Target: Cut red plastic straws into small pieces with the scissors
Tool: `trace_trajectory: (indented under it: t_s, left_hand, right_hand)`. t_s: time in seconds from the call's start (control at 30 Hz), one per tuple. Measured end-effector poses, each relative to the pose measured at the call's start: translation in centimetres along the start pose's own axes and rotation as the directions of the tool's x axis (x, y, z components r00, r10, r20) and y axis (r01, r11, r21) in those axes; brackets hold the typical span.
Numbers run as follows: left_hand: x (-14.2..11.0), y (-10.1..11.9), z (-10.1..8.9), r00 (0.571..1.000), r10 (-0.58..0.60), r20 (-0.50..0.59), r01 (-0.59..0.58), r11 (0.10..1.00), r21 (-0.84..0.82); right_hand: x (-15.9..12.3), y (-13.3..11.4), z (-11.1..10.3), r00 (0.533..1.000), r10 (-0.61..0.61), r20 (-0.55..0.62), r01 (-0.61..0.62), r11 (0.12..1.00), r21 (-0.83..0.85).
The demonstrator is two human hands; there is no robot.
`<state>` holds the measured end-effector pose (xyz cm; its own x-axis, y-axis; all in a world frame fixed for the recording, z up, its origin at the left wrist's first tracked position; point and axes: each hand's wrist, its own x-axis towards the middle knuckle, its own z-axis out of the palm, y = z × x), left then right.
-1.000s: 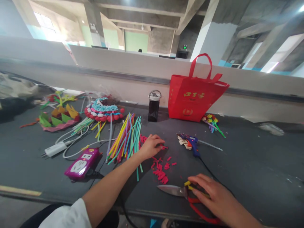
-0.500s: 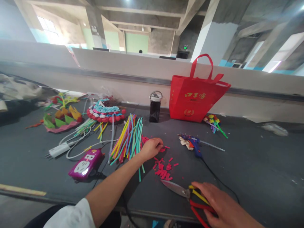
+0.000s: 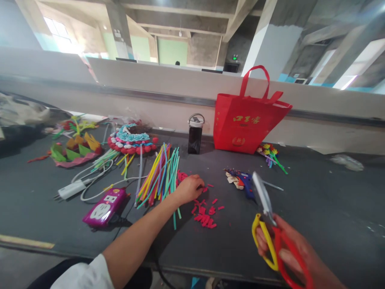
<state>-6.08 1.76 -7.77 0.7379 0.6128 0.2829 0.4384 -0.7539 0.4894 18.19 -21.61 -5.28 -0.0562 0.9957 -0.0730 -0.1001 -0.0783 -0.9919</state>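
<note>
Loose red pieces (image 3: 204, 219) lie on the table (image 3: 228, 249) between the hands, near side and slightly right of the left hand (image 3: 190, 188), the nearer one. Right hand (image 3: 303, 243) grips scissors (image 3: 265, 204) by the handles, apart from the pieces; long axis points up and away, tilted left. Left fingers curl; fingertips hidden, cannot tell whether they pinch anything. Blades blurred, overlapping part of the glue gun (image 3: 247, 185). Right forearm cut off by frame.

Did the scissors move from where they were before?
Yes, the scissors moved: their blades swung rightward, away from the red scraps, and the tip now appears next to the blue glue gun.
</note>
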Motion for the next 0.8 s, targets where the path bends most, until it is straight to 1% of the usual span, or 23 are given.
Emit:
trace_trajectory:
  t_s: [0.03,0.07,0.13,0.2,0.27,0.3,0.33,0.37,0.4,0.43,0.47,0.5,0.53,0.57,0.6,0.63,0.7,0.73,0.8]
  left_hand:
    - [0.0,0.1,0.0,1.000,-0.010,0.007,0.010,1.000,0.011]
    - [-0.1,0.2,0.0,1.000,-0.025,0.008,0.025,1.000,0.018]
    - [-0.1,0.4,0.1,0.998,-0.061,-0.005,0.062,0.998,0.021]
    - [0.0,0.6,0.2,0.996,-0.087,-0.026,0.088,0.996,0.021]
    - [0.1,0.8,0.2,0.993,-0.106,-0.053,0.105,0.994,-0.015]
    - [0.2,0.9,0.1,0.989,-0.130,-0.070,0.125,0.989,-0.078]
    - [0.2,0.9,0.1,0.981,-0.173,-0.086,0.155,0.971,-0.182]
    - [0.3,1.0,0.0,0.969,-0.232,-0.090,0.192,0.926,-0.324]
    - [0.4,1.1,-0.1,0.951,-0.299,-0.075,0.227,0.844,-0.486]
    - [0.4,1.1,-0.1,0.932,-0.360,-0.042,0.251,0.724,-0.643]
    - [0.5,1.2,-0.2,0.915,-0.403,0.003,0.259,0.584,-0.769]
    - [0.5,1.3,-0.3,0.903,-0.426,0.049,0.253,0.437,-0.863]
    - [0.5,1.4,-0.4,0.898,-0.430,0.091,0.237,0.302,-0.923]
    - [0.5,1.5,-0.6,0.897,-0.425,0.121,0.218,0.189,-0.957]
    - [0.5,1.7,-0.7,0.898,-0.417,0.142,0.201,0.100,-0.974]
    - [0.5,1.8,-0.9,0.899,-0.406,0.162,0.191,0.033,-0.981]
    - [0.4,2.2,-1.2,0.904,-0.382,0.191,0.184,-0.055,-0.981]
    - [0.3,2.4,-1.3,0.908,-0.366,0.202,0.185,-0.082,-0.979]
    - [0.1,2.9,-1.4,0.917,-0.334,0.217,0.191,-0.110,-0.975]
  right_hand:
    - [0.9,-0.2,0.5,0.999,-0.044,-0.018,0.046,0.995,0.085]
    - [1.9,-0.5,1.1,0.996,-0.067,-0.059,0.074,0.988,0.132]
    - [4.4,-1.3,2.3,0.992,-0.057,-0.108,0.073,0.986,0.152]
    - [7.3,-2.5,3.5,0.991,-0.098,-0.097,0.113,0.978,0.173]
    - [10.2,-3.4,4.5,0.977,-0.193,-0.092,0.207,0.963,0.175]
    - [11.5,-3.8,4.9,0.969,-0.232,-0.087,0.243,0.957,0.158]
    - [12.7,-3.9,5.3,0.961,-0.266,-0.081,0.275,0.951,0.139]
    - [13.7,-3.9,5.6,0.952,-0.295,-0.084,0.303,0.947,0.108]
    - [14.6,-3.7,5.8,0.936,-0.336,-0.104,0.343,0.937,0.057]
    - [15.2,-3.3,5.9,0.917,-0.375,-0.138,0.377,0.926,-0.008]
    - [15.6,-2.8,6.0,0.899,-0.403,-0.174,0.394,0.915,-0.084]
    - [15.8,-2.3,6.0,0.884,-0.418,-0.208,0.393,0.907,-0.151]
    - [15.9,-1.8,6.1,0.874,-0.423,-0.240,0.383,0.903,-0.195]
    - [15.8,-1.3,6.1,0.873,-0.411,-0.261,0.362,0.907,-0.218]
    - [15.7,-0.9,6.2,0.881,-0.388,-0.272,0.336,0.916,-0.220]
    - [15.5,-0.5,6.4,0.890,-0.364,-0.276,0.314,0.926,-0.208]
    - [15.2,-0.2,6.7,0.896,-0.344,-0.282,0.300,0.935,-0.187]
    - [15.1,-0.1,6.9,0.892,-0.353,-0.283,0.309,0.932,-0.189]
    - [15.0,-0.2,7.4,0.874,-0.392,-0.287,0.335,0.914,-0.229]
